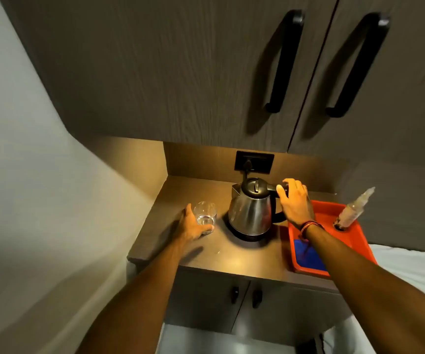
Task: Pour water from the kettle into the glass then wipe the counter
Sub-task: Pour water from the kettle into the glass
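Note:
A steel kettle (250, 213) with a black lid and handle stands upright on its base in the middle of the brown counter (239, 259). My right hand (295, 200) is wrapped around the top of the kettle's handle. To the kettle's left stands a clear glass (205, 212) with a little water in the bottom. My left hand (192, 224) cups the glass from the left, thumb at its base. A blue cloth (308, 254) lies in an orange tray (354, 238) at the right, partly hidden by my right forearm.
A plastic bottle (354, 209) leans in the tray's far corner. A black wall socket (254, 162) sits behind the kettle, low wall cabinets with black handles (284, 60) overhang the counter, a white wall stands on the left, and white bedding (410, 264) lies at the right.

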### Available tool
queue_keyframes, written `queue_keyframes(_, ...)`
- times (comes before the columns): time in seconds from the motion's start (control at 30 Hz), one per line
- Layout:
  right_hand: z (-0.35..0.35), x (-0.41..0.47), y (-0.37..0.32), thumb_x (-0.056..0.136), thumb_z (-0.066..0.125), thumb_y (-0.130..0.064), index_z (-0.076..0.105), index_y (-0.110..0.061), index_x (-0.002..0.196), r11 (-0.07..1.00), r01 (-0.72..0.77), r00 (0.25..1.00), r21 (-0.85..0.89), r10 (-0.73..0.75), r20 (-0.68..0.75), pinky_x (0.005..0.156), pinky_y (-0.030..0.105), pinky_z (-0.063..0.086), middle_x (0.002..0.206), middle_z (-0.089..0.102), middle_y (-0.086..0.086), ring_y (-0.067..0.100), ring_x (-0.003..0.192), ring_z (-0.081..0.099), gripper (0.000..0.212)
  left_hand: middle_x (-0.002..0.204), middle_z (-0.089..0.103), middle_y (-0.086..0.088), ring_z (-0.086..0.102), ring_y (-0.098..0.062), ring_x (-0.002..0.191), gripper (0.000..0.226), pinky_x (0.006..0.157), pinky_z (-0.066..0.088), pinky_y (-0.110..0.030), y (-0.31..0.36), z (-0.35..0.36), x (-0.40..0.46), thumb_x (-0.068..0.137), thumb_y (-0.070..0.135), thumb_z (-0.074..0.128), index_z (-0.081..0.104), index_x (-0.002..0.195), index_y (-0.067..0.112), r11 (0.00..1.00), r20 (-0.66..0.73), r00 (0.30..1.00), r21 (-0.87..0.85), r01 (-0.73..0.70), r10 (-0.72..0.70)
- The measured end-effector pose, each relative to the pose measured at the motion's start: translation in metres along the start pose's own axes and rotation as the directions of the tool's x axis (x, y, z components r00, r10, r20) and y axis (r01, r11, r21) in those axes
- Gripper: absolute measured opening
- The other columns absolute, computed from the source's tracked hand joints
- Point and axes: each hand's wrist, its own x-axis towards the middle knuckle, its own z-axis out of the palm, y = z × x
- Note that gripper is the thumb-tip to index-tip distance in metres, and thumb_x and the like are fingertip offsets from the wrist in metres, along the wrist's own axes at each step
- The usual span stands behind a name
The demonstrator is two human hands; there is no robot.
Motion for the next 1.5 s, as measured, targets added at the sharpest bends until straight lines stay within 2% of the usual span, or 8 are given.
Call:
queue_keyframes(0.13,0.017,0.023,0.001,0.101,0.043,-0.034,0.057,-0.008,0.079,0.937,-0.229,0.973,0.264,0.223,0.052,0.073,0.038,0.036,0.086,0.063,0.02,0.042,0.092,0.058,0.037,0.144,0.053,-0.011,0.053,-0.035,0.129,0.105,0.096,0.055,-0.045,-0.01,0.016,0.016,0.058,0.019,0.096,0.039,0.145,0.02,0.965,-0.063,0.994,-0.249,0.076,-0.095)
queue_keyframes(0.27,0.034,0.04,0.011,0.086,0.051,-0.047,0.072,-0.003,0.071,0.81,-0.389,0.896,0.439,0.444,-0.023,0.08,0.047,0.049,0.076,0.069,0.028,0.043,0.081,0.063,0.051,0.137,0.058,-0.012,0.055,-0.033,0.126,0.092,0.087,0.054,-0.035,-0.01,0.031,0.026,0.058,0.01,0.094,0.049,0.138,0.016,0.936,-0.096,0.993,-0.35,0.037,-0.075)
queue_keyframes(0.33,0.038,0.039,0.01,0.08,0.052,-0.044,0.068,0.003,0.066,0.807,-0.376,0.883,0.454,0.46,-0.087,0.069,0.045,0.048,0.066,0.061,0.031,0.042,0.068,0.061,0.051,0.134,0.06,-0.013,0.057,-0.033,0.123,0.086,0.083,0.053,-0.031,-0.01,0.037,0.027,0.059,0.007,0.093,0.052,0.134,0.013,0.928,-0.112,0.992,-0.373,0.013,-0.059)
queue_keyframes(0.53,0.037,0.033,-0.022,0.08,0.053,-0.035,0.034,-0.007,0.044,0.915,-0.268,0.916,0.301,0.339,-0.215,0.053,0.04,0.032,0.06,0.025,0.012,0.028,0.052,0.034,0.049,0.131,0.062,-0.011,0.058,-0.029,0.121,0.079,0.089,0.052,-0.033,-0.012,0.03,0.021,0.06,0.008,0.093,0.055,0.13,0.011,0.925,-0.175,0.985,-0.374,-0.062,-0.005)
queue_keyframes(0.9,0.048,0.031,-0.123,0.083,0.058,-0.041,0.063,-0.011,0.052,0.995,0.042,0.995,-0.09,-0.049,-0.082,0.049,0.027,0.045,0.047,0.056,0.004,0.022,0.047,0.055,0.043,0.116,0.065,0.002,0.06,-0.016,0.106,0.07,0.086,0.055,-0.03,-0.041,-0.027,-0.001,0.066,0.025,0.092,0.06,0.128,0.021,0.985,-0.207,0.971,-0.095,-0.146,0.124)
queue_keyframes(1.0,0.055,0.017,-0.143,0.086,0.057,-0.041,0.064,-0.015,0.055,0.959,0.194,0.979,-0.206,-0.203,-0.02,0.045,0.02,0.034,0.049,0.056,-0.001,0.015,0.045,0.051,0.041,0.111,0.068,0.0,0.064,-0.023,0.107,0.042,0.088,0.058,-0.037,-0.051,-0.031,-0.006,0.076,0.029,0.082,0.066,0.113,0.021,0.986,-0.213,0.965,-0.032,-0.165,0.154)
queue_keyframes(1.27,0.063,-0.006,-0.192,0.089,0.044,-0.046,0.061,-0.013,0.057,0.78,0.401,0.913,-0.48,-0.385,0.138,0.048,0.024,0.043,0.05,0.056,0.004,0.021,0.044,0.052,0.049,0.113,0.063,0.0,0.058,-0.02,0.103,0.074,0.078,0.058,-0.038,-0.067,-0.044,-0.011,0.057,0.037,0.089,0.059,0.123,0.022,0.96,-0.195,0.942,-0.002,-0.279,0.273)
queue_keyframes(1.5,0.072,-0.013,-0.216,0.089,0.044,-0.045,0.053,-0.016,0.052,0.626,0.546,0.83,-0.557,-0.494,0.258,0.047,0.023,0.038,0.05,0.054,0.001,0.017,0.044,0.049,0.048,0.106,0.057,0.005,0.057,-0.017,0.1,0.068,0.078,0.055,-0.035,-0.075,-0.047,-0.014,0.059,0.024,0.088,0.062,0.121,0.022,0.939,-0.191,0.932,-0.098,-0.331,0.309)
